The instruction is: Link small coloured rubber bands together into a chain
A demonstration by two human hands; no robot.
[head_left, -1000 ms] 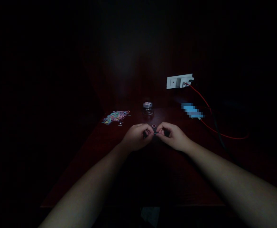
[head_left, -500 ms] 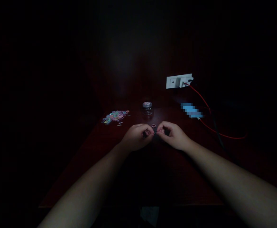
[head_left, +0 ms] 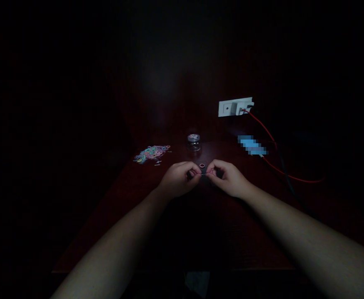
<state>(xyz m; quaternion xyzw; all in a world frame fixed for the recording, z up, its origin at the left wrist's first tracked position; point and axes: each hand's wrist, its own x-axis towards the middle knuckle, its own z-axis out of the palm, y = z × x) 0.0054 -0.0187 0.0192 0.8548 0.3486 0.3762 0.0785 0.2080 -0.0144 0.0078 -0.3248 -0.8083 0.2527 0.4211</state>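
Observation:
A thin, pale rubber band (head_left: 203, 174) is stretched across the small gap between my two hands, though little of it shows. My left hand (head_left: 182, 178) pinches one end between thumb and forefinger. The other end is held in a similar pinch by my right hand (head_left: 224, 176). Just beyond the fingertips, a small pink ring (head_left: 202, 165) lies on the dark red table (head_left: 175, 232). Farther to the left is a loose heap of multicoloured rubber bands (head_left: 152, 153), with a few small shiny pieces (head_left: 158, 163) in front of it.
Behind my hands stands a clear lidded jar (head_left: 193, 142). To the right lies a blurred-out blue device (head_left: 252, 145) with a red cable (head_left: 281, 171) running to a plug in the white wall socket (head_left: 227, 108). A dark cord crosses the red cable. The surroundings are very dark.
My left hand has drawn slightly leftward, so the gap between the fingertips is a little wider and more of the band shows. My right hand is almost still.

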